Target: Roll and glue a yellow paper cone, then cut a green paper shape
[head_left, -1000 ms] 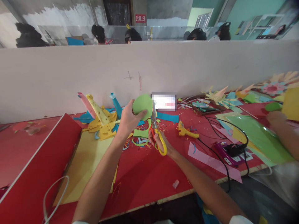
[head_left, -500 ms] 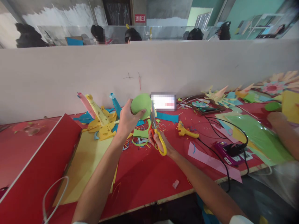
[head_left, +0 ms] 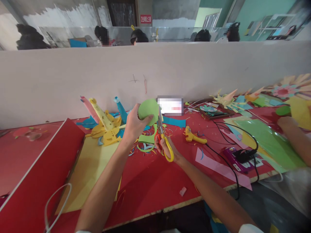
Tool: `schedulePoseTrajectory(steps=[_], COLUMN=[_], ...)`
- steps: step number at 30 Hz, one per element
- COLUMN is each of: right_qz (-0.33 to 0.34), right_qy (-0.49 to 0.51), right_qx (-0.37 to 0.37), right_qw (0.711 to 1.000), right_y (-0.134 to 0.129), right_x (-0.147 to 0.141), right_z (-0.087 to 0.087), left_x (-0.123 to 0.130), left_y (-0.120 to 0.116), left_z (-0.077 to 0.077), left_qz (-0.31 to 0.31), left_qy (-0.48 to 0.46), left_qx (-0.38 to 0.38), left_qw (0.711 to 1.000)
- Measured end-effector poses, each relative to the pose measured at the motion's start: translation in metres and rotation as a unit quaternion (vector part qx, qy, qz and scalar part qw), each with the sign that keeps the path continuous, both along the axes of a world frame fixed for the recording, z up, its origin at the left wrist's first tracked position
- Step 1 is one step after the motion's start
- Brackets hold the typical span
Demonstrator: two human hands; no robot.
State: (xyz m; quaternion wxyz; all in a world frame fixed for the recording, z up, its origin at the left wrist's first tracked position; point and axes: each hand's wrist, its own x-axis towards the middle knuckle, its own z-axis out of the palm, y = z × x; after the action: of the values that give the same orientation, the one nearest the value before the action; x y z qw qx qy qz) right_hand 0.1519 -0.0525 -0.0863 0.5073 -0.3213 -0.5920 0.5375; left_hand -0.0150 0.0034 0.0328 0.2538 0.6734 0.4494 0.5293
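A round piece of green paper (head_left: 147, 110) is pinched between the thumb and fingers of my left hand (head_left: 135, 124), raised above the table. My right hand (head_left: 167, 147) grips a pair of scissors (head_left: 167, 147) with yellow and orange-red handles, blades pointing up along the paper's right edge. Whether the blades touch the paper I cannot tell. Below the hands lie green paper offcuts (head_left: 146, 139) and thin curled scraps in several colours. Left of my left hand stand rolled paper cones, one yellow with stars (head_left: 100, 113) and one blue (head_left: 120, 108).
A yellow glue gun (head_left: 194, 136) lies to the right, its cord running to a purple power strip (head_left: 236, 159). Pink paper (head_left: 222, 170) and green sheets (head_left: 264, 136) lie beyond. At left are yellow sheets (head_left: 89, 171) and a red panel (head_left: 46, 168). Another person's hand (head_left: 288, 124) holds yellow paper at far right.
My left hand and the green paper have shifted slightly right and down. The scissors have moved barely at all. At far right, the other person's yellow paper has shifted a little.
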Motion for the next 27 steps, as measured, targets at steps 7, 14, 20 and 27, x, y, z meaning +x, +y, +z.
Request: schedulePoseTrajectory(steps=[7, 14, 20, 27], right_qz=[-0.004, 0.001, 0.021, 0.036], right_qy=[0.009, 0.035, 0.057, 0.071], right_qx=[0.006, -0.012, -0.008, -0.023], right_qw=[1.000, 0.999, 0.998, 0.997], right_y=[0.000, 0.001, 0.001, 0.002], right_x=[0.002, -0.001, -0.003, -0.002], right_z=[-0.004, -0.002, -0.001, -0.004], left_x=[0.004, 0.011, 0.015, 0.018], left_y=[-0.003, -0.005, -0.009, -0.006], left_z=[-0.001, -0.002, 0.001, -0.006], left_qz=[-0.013, -0.019, -0.026, -0.007], left_qy=[-0.012, -0.062, -0.080, -0.071], left_qx=[-0.011, -0.032, -0.040, -0.017], left_qw=[1.000, 0.997, 0.996, 0.997])
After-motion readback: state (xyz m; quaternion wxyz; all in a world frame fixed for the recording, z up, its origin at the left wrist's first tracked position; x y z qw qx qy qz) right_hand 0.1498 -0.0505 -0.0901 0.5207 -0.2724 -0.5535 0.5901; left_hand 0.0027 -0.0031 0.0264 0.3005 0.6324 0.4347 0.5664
